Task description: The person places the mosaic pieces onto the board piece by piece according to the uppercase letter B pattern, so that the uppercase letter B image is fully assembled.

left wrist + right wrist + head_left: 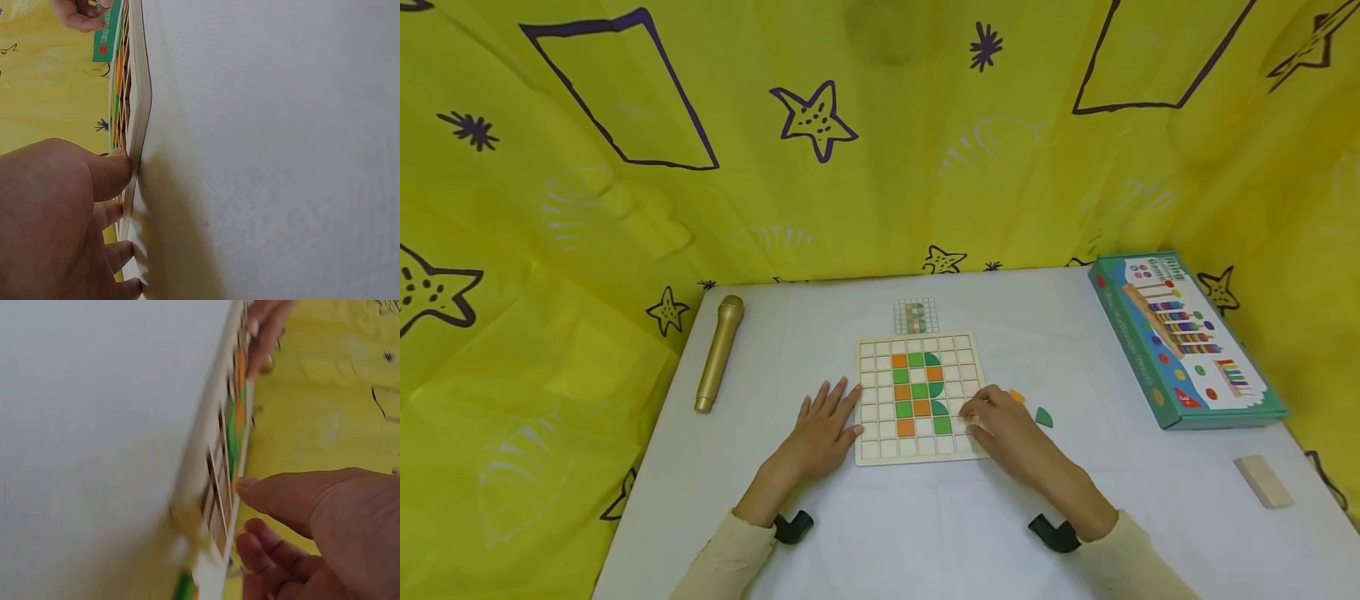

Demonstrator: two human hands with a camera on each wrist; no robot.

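Observation:
A square wooden grid board lies on the white table, with orange and green tiles set in its cells in the form of a letter R. Straight fingers of the left hand rest against the board's left edge; the left wrist view shows its thumb at the rim. Over the right edge hovers the right hand, fingers bent and thumb apart from them, no tile showing between them in the right wrist view. Beside it lie a loose orange tile and a green quarter-round tile.
Behind the board lies a small pattern card with the same figure. A gold microphone is at the left. On the right are a green game box and a pale wooden block. Yellow curtain encloses the table's back and sides.

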